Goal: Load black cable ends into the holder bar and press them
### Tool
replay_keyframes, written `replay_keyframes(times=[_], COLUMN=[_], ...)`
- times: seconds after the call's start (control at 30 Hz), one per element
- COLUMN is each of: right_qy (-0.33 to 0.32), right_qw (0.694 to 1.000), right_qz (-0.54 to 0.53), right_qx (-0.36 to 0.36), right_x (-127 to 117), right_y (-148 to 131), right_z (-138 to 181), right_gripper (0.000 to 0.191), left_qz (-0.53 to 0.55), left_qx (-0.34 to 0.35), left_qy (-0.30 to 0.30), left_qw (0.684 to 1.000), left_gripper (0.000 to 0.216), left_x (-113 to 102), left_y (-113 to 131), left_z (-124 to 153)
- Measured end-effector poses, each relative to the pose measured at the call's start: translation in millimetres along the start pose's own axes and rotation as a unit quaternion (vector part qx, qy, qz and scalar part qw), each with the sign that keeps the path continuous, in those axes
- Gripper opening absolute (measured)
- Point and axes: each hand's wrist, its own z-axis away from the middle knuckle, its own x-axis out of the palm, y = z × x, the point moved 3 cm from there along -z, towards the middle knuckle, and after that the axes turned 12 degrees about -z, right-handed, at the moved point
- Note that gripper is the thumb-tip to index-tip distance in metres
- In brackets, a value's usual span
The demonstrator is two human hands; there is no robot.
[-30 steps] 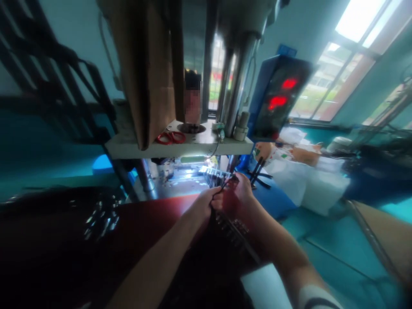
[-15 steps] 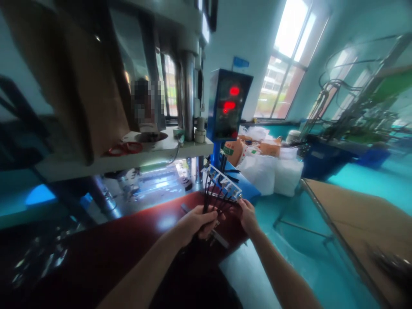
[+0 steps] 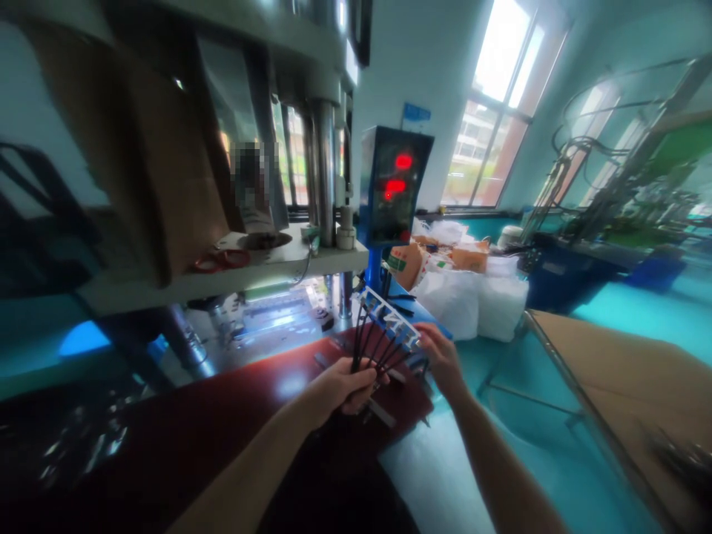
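Note:
My left hand [image 3: 356, 382] is closed around a bunch of black cables [image 3: 368, 343], which fan upward out of the fist. Their upper ends meet a white plastic strip [image 3: 389, 315] with several cross-pieces, slanting down to the right. At the strip's lower right end, my right hand [image 3: 443, 358] is closed, with thumb and fingertips pinching there. Exactly what lies between those fingertips is partly hidden. Beneath both hands is a dark red tabletop [image 3: 267, 386] with small metal bars [image 3: 381, 413] on it.
Left stands a press with a steel column [image 3: 324, 174]; red-handled scissors [image 3: 222, 260] lie on its ledge. Behind my hands is a blue control box [image 3: 396, 185] with red digits. White sacks [image 3: 450, 297] and a cardboard-topped table [image 3: 623, 371] are right. Shiny dark parts lie at lower left.
My right hand has shifted slightly right and up along with the strip's end. The cables look more spread apart. My left hand has stayed nearly in place.

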Motion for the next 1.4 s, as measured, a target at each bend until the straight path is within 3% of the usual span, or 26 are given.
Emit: replay_keyframes(times=[0.13,0.23,0.33,0.43,0.57,0.63,0.7,0.77,0.83,0.9,0.93,0.97,1.03,1.1,1.17,1.2,1.3,1.4], right_qy=[-0.071,-0.068,0.055,0.204,0.26,0.338,0.371,0.3,0.167,0.053,0.029,0.017,0.004,-0.058,-0.183,-0.249,-0.438,-0.522], right_qw=[0.986,0.972,0.985,0.973,0.957,0.928,0.905,0.901,0.894,0.87,0.86,0.861,0.898,0.945,0.957,0.947,0.867,0.809], right_qz=[0.091,0.166,0.128,0.092,0.128,0.152,0.205,0.297,0.374,0.437,0.462,0.473,0.433,0.319,0.202,0.159,0.136,0.187], right_qx=[-0.121,-0.151,-0.101,-0.049,0.014,0.029,0.041,0.101,0.179,0.22,0.215,0.187,0.081,-0.031,-0.101,-0.127,-0.194,-0.192], right_x=[-3,-3,-21,-52,-92,-119,-146,-167,-179,-181,-177,-168,-131,-71,2,39,140,203], right_y=[-65,-73,-53,-24,4,12,21,39,66,89,96,98,85,54,15,-5,-47,-54], right_z=[-19,-20,-15,2,31,46,58,66,76,85,87,86,77,65,59,59,69,78], right_gripper=[0.017,0.013,0.016,0.022,0.032,0.036,0.04,0.039,0.032,0.026,0.026,0.027,0.03,0.033,0.029,0.029,0.039,0.05], left_qz=[-0.036,-0.078,-0.171,-0.271,-0.358,-0.392,-0.396,-0.351,-0.263,-0.164,-0.122,-0.087,-0.041,-0.008,0.037,0.067,0.143,0.161], left_qx=[0.0,-0.011,0.0,0.034,0.066,0.072,0.085,0.102,0.113,0.123,0.132,0.143,0.168,0.199,0.253,0.286,0.368,0.391], left_qy=[-0.021,-0.021,-0.022,-0.05,-0.055,-0.081,-0.098,-0.075,-0.02,0.043,0.071,0.096,0.144,0.215,0.318,0.372,0.49,0.539], left_qw=[0.999,0.997,0.985,0.961,0.93,0.914,0.909,0.928,0.958,0.978,0.981,0.981,0.974,0.956,0.913,0.88,0.777,0.728], left_gripper=[0.042,0.044,0.038,0.03,0.026,0.022,0.019,0.019,0.024,0.029,0.03,0.03,0.028,0.029,0.029,0.03,0.031,0.031], left_x=[10,15,16,15,18,22,24,17,2,-16,-24,-32,-46,-60,-76,-85,-110,-126], left_y=[-1,-2,-3,-2,3,5,6,7,9,12,14,16,20,24,29,31,35,34], left_z=[-1,-1,0,1,2,1,1,2,8,18,24,31,44,57,73,82,109,129])
